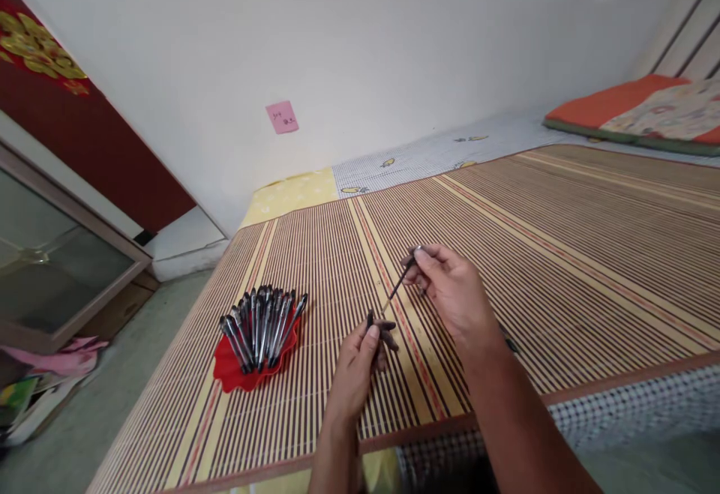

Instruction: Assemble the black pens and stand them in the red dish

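Note:
My right hand (450, 284) pinches the upper end of a thin pen refill (399, 284), dark along most of its length and paler at the lower end. The refill slants down toward my left hand (360, 351), whose thumb and fingers are pressed together just under its lower tip. A small dark piece seems to sit at the left fingertips, too small to name. Dark smudges cover the fingertips of both hands. To the left, several clear pens with black caps (262, 325) lie fanned out on a red scalloped plate (228, 370).
A striped bamboo mat (315, 269) covers the bed. Behind my right forearm a dark object (508, 338) is partly hidden. An orange folded quilt (613, 100) lies at the far right. A pink note (282, 117) is on the wall; a glass-panelled door (50, 261) stands left.

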Demonstrator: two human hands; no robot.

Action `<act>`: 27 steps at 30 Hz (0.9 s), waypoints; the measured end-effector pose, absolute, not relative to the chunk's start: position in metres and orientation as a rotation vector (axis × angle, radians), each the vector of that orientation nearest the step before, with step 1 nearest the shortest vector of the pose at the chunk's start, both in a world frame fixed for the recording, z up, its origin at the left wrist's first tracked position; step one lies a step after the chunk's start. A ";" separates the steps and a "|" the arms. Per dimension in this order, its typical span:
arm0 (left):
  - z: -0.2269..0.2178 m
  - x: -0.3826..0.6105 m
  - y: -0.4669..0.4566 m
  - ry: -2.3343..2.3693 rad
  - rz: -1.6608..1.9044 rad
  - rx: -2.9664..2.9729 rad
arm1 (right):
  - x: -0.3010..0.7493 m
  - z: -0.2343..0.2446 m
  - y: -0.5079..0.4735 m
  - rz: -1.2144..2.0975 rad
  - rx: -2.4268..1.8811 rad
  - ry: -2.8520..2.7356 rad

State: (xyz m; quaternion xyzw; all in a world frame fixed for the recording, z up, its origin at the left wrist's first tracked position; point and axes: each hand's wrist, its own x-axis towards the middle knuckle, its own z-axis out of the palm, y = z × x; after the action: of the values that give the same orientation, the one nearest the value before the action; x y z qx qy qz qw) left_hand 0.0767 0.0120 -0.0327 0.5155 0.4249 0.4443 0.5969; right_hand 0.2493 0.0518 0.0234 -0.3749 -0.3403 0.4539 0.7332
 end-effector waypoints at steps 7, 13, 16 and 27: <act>-0.032 0.076 0.011 0.982 0.977 1.289 | 0.252 0.030 0.047 0.940 -0.825 -0.743; -0.036 0.074 0.012 0.988 0.958 1.343 | 0.248 0.029 0.048 1.012 -0.783 -0.732; -0.036 0.074 0.012 0.979 0.964 1.352 | 0.248 0.028 0.048 1.025 -0.781 -0.736; -0.032 0.073 0.011 1.002 1.010 1.437 | 0.246 0.031 0.045 1.010 -0.766 -0.769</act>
State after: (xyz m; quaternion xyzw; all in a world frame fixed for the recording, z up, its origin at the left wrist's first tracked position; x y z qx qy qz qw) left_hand 0.0731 0.0113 -0.0316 0.6021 0.4199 0.4233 0.5310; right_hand 0.2460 0.0455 0.0314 -0.3487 -0.3503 0.4599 0.7377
